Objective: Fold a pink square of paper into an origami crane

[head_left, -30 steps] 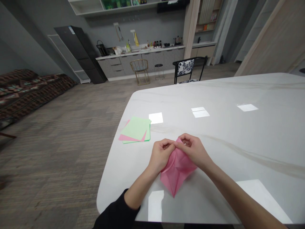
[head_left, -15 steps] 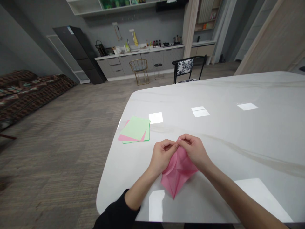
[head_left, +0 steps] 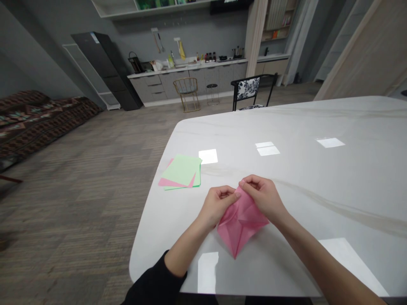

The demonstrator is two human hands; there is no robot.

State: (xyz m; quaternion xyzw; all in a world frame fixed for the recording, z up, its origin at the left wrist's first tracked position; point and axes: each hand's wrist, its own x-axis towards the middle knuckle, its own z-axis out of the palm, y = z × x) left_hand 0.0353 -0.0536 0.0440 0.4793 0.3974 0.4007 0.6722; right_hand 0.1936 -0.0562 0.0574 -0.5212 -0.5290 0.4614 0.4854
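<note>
A pink paper sheet [head_left: 240,224], folded into a creased diamond shape, lies on the white stone table [head_left: 295,169] with its lower point towards me. My left hand [head_left: 217,206] pinches its left upper edge. My right hand [head_left: 262,196] grips the upper corner, with the fingers curled over the paper. Part of the sheet's top is hidden behind my fingers. To the left of my left hand lies a small stack of green and pink paper sheets [head_left: 182,172], with a green sheet on top.
The table's rounded corner and front edge run close to my forearms, with carpet beyond on the left. Farther off stand a black-and-white patterned chair [head_left: 249,89], a gold chair [head_left: 186,94], a stool [head_left: 212,93] and a long kitchen counter [head_left: 187,80].
My right hand has moved slightly up and to the right, away from my left. The pink paper has spread wider and shifted right. The paper stack has stayed put.
</note>
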